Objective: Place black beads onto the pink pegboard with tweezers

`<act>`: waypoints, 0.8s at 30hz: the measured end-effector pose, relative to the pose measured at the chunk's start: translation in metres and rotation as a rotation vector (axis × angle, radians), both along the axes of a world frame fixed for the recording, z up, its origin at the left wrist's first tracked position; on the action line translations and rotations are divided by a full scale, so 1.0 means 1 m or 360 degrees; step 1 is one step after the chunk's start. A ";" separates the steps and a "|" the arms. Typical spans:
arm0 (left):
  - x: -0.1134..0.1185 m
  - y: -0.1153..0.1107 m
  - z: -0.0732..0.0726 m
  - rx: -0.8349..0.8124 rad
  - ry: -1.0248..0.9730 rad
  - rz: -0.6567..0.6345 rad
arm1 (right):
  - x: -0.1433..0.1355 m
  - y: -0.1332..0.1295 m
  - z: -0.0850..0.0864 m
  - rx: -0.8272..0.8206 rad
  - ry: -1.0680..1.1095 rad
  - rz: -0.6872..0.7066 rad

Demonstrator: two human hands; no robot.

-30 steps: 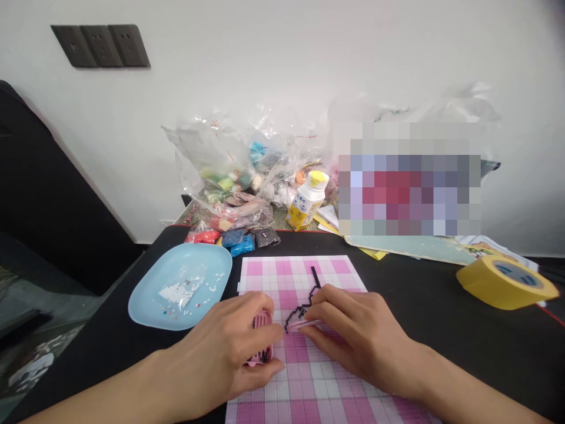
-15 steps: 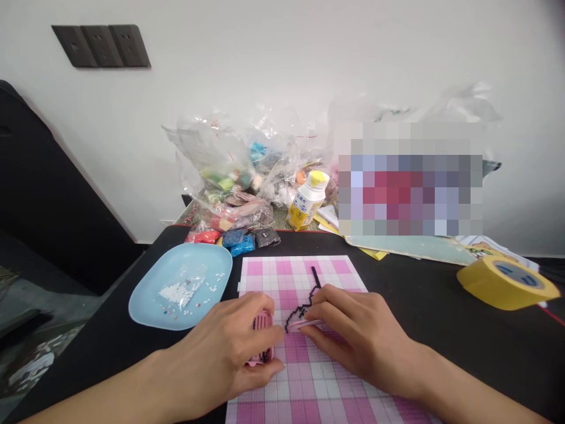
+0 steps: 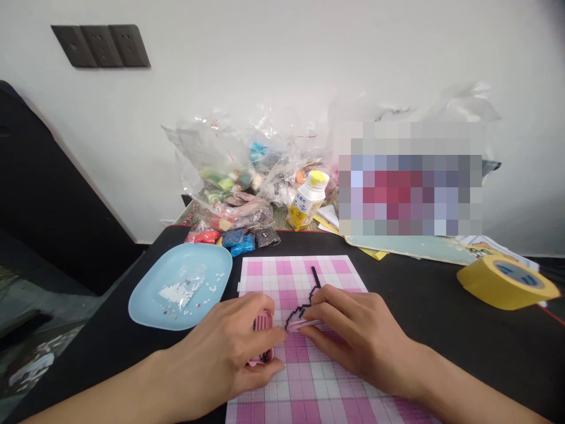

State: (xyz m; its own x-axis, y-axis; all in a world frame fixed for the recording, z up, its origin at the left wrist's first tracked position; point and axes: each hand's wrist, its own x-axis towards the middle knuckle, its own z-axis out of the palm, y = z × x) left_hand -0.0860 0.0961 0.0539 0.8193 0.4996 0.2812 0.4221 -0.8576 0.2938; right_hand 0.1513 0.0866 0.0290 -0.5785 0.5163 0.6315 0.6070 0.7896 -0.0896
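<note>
A pink-and-white checked pegboard (image 3: 318, 388) lies in front of me, with a thin zigzag line of black beads (image 3: 314, 277) on its upper half. In my left hand (image 3: 216, 347) is a small pink ridged tray (image 3: 263, 321) with loose black beads inside, held just above the board's left side. The left index fingertip is by the lower end of the bead line. Pinched in my right hand (image 3: 366, 330) are pink tweezers (image 3: 296, 325), pointing left, their tips close to that same end. Whether a bead is between the tips is too small to tell.
Left of the board sits a light-blue plate (image 3: 145, 294) with a bag of white beads (image 3: 180, 291) and scattered ones. Behind are bead packets (image 3: 242, 243), a yellow-and-white bottle (image 3: 306, 203) and plastic bags (image 3: 212, 153). A yellow tape roll (image 3: 489, 288) lies at right.
My left index fingertip has shifted slightly right, toward the end of the bead line. The tray, tweezers and right hand look nearly still.
</note>
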 end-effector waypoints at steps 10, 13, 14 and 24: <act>0.000 0.000 -0.001 0.0031 -0.0021 0.0004 | 0.000 0.002 0.000 0.0006 0.0021 -0.0002; 0.000 0.000 -0.001 0.0055 -0.0027 -0.0002 | 0.000 0.001 0.000 0.0006 0.0030 0.0002; 0.000 0.000 -0.002 0.0061 -0.0033 -0.0003 | 0.000 0.001 0.000 0.0007 0.0032 0.0002; 0.000 -0.003 -0.002 -0.0020 -0.0106 0.0116 | 0.001 -0.001 0.003 0.0032 0.0096 0.0030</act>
State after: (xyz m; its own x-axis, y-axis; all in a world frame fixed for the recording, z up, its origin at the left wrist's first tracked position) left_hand -0.0856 0.0933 0.0515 0.7603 0.5613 0.3269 0.4627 -0.8212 0.3340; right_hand 0.1526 0.0853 0.0322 -0.5486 0.4924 0.6757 0.5857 0.8031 -0.1097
